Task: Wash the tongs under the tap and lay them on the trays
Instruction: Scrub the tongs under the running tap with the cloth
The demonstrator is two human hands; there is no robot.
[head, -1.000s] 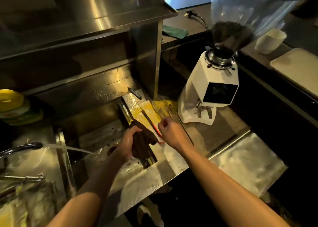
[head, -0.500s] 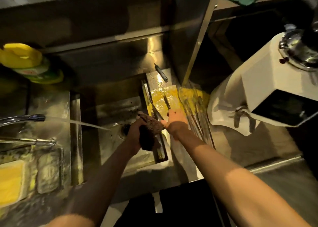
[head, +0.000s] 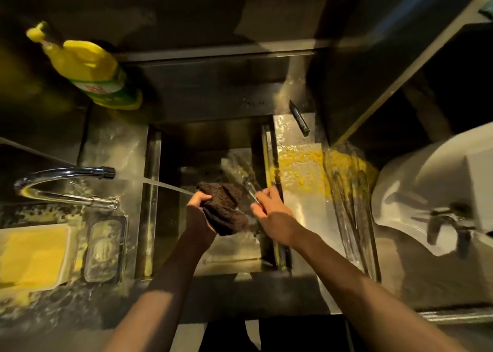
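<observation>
My right hand point(head: 269, 213) grips a pair of metal tongs point(head: 240, 174) over the sink basin point(head: 208, 143); their blurred arms point up and left. A dark brown cloth point(head: 225, 207) is bunched in my left hand point(head: 197, 210), just left of the tongs. Water runs from the chrome tap point(head: 66, 174) on the left and lands near the cloth. Several more tongs point(head: 352, 205) lie on the wet steel tray point(head: 301, 213) right of the sink, over a yellow patch.
A yellow dish-soap bottle point(head: 90, 71) stands behind the sink at the left. Yellow sponges point(head: 32, 255) and a soap dish point(head: 102, 250) sit at the near left. A white coffee grinder point(head: 440, 199) fills the right. A dark marker-like stick point(head: 300, 118) lies behind the tray.
My right hand has lifted tongs off the tray and carried them left over the sink, beside the cloth. The camera has tilted down over the basin.
</observation>
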